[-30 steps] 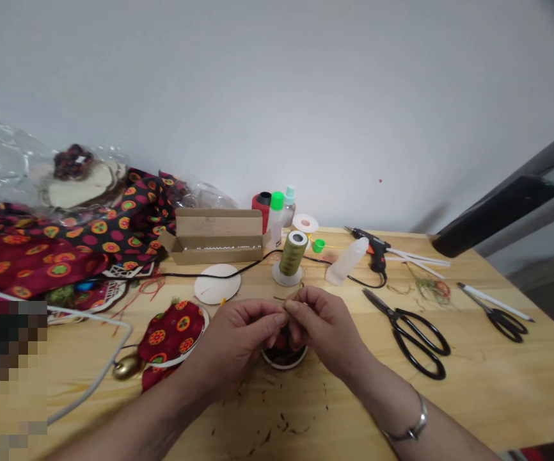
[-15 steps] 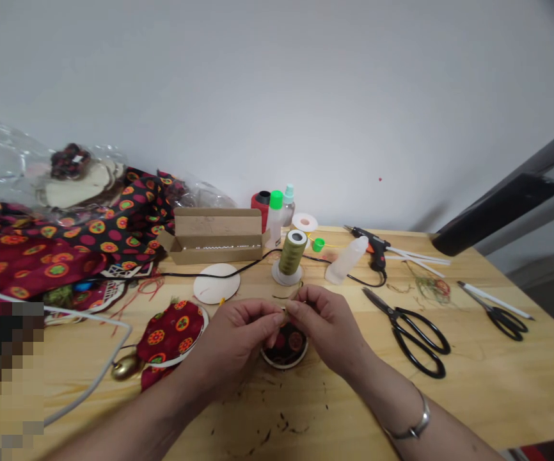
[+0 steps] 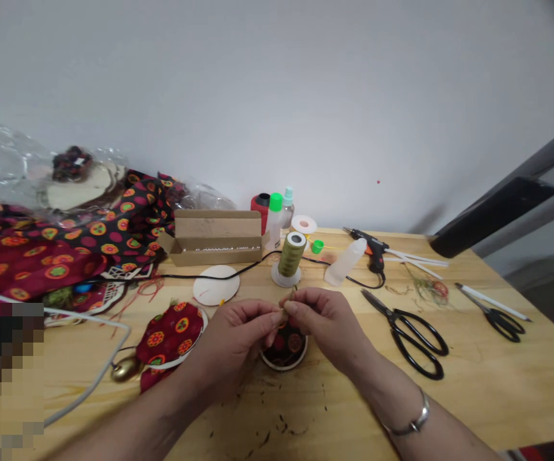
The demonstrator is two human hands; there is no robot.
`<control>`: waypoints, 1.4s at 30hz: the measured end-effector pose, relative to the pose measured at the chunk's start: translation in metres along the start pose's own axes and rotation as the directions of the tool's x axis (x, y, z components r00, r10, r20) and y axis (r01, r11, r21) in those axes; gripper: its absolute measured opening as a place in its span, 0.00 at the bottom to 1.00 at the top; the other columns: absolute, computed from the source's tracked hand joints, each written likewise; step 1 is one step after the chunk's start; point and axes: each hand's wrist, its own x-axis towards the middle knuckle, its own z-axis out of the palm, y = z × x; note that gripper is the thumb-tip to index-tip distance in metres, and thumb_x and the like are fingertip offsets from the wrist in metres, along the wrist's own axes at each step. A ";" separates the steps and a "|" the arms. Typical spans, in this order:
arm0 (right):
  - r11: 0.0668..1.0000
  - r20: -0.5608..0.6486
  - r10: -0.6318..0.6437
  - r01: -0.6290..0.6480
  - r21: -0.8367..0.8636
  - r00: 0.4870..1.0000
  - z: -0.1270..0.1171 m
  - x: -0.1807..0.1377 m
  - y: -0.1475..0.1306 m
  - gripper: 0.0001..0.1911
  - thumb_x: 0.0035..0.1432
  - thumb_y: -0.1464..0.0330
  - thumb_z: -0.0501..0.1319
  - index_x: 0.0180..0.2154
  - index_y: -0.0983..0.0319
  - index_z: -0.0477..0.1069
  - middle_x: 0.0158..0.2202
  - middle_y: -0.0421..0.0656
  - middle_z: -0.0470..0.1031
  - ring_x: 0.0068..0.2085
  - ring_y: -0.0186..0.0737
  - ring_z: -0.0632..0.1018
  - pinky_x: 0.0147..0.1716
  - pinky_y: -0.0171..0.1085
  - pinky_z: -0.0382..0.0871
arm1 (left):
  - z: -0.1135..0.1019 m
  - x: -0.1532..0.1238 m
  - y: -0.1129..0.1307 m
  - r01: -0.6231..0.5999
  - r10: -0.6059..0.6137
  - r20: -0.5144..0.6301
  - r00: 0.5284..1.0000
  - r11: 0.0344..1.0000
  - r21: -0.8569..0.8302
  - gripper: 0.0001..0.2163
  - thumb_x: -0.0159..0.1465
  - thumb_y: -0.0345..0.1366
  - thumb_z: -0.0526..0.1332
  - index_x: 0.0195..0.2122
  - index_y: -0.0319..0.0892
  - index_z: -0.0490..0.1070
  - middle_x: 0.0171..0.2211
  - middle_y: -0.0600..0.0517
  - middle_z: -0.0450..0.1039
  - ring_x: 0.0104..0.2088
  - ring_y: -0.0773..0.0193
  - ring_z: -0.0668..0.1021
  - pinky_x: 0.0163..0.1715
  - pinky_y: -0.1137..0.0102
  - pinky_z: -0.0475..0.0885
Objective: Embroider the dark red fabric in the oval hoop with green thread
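My left hand (image 3: 236,336) and my right hand (image 3: 325,323) meet fingertip to fingertip over the middle of the wooden table (image 3: 488,384). Both pinch a thin olive thread or small piece between thumbs and forefingers; it is too small to name for sure. Right below the fingers lies a small round disc covered in dark patterned fabric (image 3: 286,349). An olive thread spool (image 3: 291,255) stands just behind my hands. A metal bracelet sits on my right wrist.
Large black scissors (image 3: 409,333) lie to the right, smaller scissors (image 3: 498,317) further right. A glue gun (image 3: 373,246), bottles (image 3: 347,262), a cardboard box (image 3: 214,238), a white disc (image 3: 217,285), a red fabric-covered disc (image 3: 171,333) and piles of patterned cloth (image 3: 32,256) crowd the back and left.
My hands have stayed in place with small finger movements. The fabric-covered disc beneath them is now more exposed than a second ago.
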 end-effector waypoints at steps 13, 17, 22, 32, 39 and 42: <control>0.999 -0.094 -0.035 0.034 -0.011 0.995 0.002 0.000 0.000 0.07 0.43 0.69 0.64 0.19 0.63 0.68 0.16 0.36 0.68 0.18 0.30 0.67 0.18 0.30 0.62 | -0.002 -0.001 -0.002 -0.008 0.010 -0.034 0.999 0.997 0.078 0.12 0.54 0.37 0.63 0.16 0.39 0.67 0.16 0.56 0.67 0.21 0.70 0.68 0.25 0.75 0.62; 0.997 -0.088 -0.051 0.045 -0.065 0.995 0.002 0.000 0.001 0.06 0.46 0.70 0.62 0.20 0.62 0.67 0.16 0.36 0.67 0.18 0.30 0.67 0.17 0.30 0.62 | -0.002 -0.001 -0.002 -0.021 0.023 -0.021 1.000 0.993 0.117 0.12 0.54 0.37 0.62 0.17 0.39 0.69 0.18 0.54 0.70 0.21 0.69 0.69 0.25 0.74 0.63; 0.985 -0.050 -0.105 0.097 -0.139 0.993 0.000 0.001 0.005 0.07 0.50 0.70 0.58 0.21 0.62 0.65 0.18 0.36 0.67 0.20 0.31 0.67 0.19 0.30 0.61 | -0.002 -0.001 0.003 -0.028 0.038 -0.040 0.998 0.973 0.227 0.08 0.54 0.38 0.61 0.27 0.39 0.75 0.24 0.51 0.75 0.26 0.64 0.74 0.29 0.71 0.68; 0.908 -0.175 -0.249 0.167 -0.385 0.952 -0.004 0.002 0.003 0.08 0.51 0.69 0.57 0.21 0.61 0.66 0.19 0.37 0.67 0.23 0.34 0.67 0.25 0.32 0.60 | -0.004 -0.004 0.005 -0.167 0.240 -0.084 0.967 0.850 0.500 0.06 0.54 0.37 0.61 0.26 0.42 0.77 0.22 0.54 0.74 0.25 0.65 0.72 0.25 0.74 0.66; 0.996 -0.175 -0.081 0.072 -0.059 0.981 -0.004 0.005 0.002 0.09 0.50 0.67 0.58 0.21 0.62 0.65 0.16 0.36 0.68 0.18 0.30 0.63 0.19 0.31 0.56 | 0.001 -0.011 -0.009 -0.408 0.410 0.189 0.892 0.553 0.726 0.09 0.59 0.34 0.56 0.29 0.45 0.77 0.21 0.53 0.73 0.21 0.66 0.71 0.22 0.74 0.59; 0.997 -0.143 0.021 -0.010 0.076 0.990 -0.001 0.004 -0.001 0.09 0.49 0.67 0.59 0.21 0.63 0.64 0.17 0.37 0.70 0.17 0.27 0.61 0.17 0.29 0.52 | -0.003 -0.008 -0.019 -0.483 0.415 0.357 0.837 0.253 0.838 0.11 0.61 0.32 0.53 0.34 0.45 0.76 0.20 0.52 0.72 0.21 0.66 0.70 0.21 0.72 0.55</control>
